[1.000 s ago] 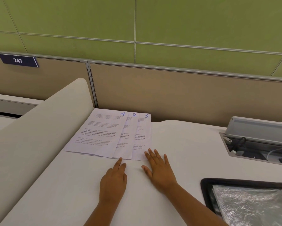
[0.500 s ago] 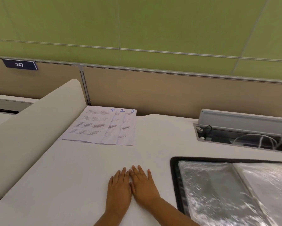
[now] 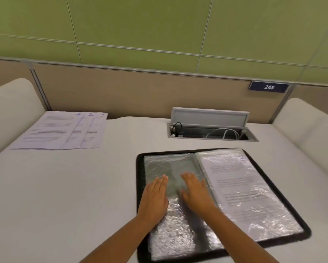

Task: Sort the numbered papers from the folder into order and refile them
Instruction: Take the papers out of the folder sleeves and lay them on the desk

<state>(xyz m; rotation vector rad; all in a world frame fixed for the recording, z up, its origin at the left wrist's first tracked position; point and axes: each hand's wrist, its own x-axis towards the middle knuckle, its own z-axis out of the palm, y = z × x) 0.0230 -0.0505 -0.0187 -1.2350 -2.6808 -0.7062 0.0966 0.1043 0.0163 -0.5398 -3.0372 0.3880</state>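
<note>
table (image 3: 68, 186): smooth off-white top, spreads out under both hands
folder (image 3: 284, 211): black, rectangular, lying open; crinkly shiny plastic sleeves, hands on its left page, a printed sheet in the right-hand sleeve
papers (image 3: 64, 130): three flat white sheets fanned out, marked 4, 2, 3 in blue, well off to the far left of the hands
cable box (image 3: 209, 126): grey metal, lid up, straight beyond the hands
left hand (image 3: 154, 198): flat, fingers straight, gripping nothing
right hand (image 3: 196, 194): same, palm down just beside it
</note>
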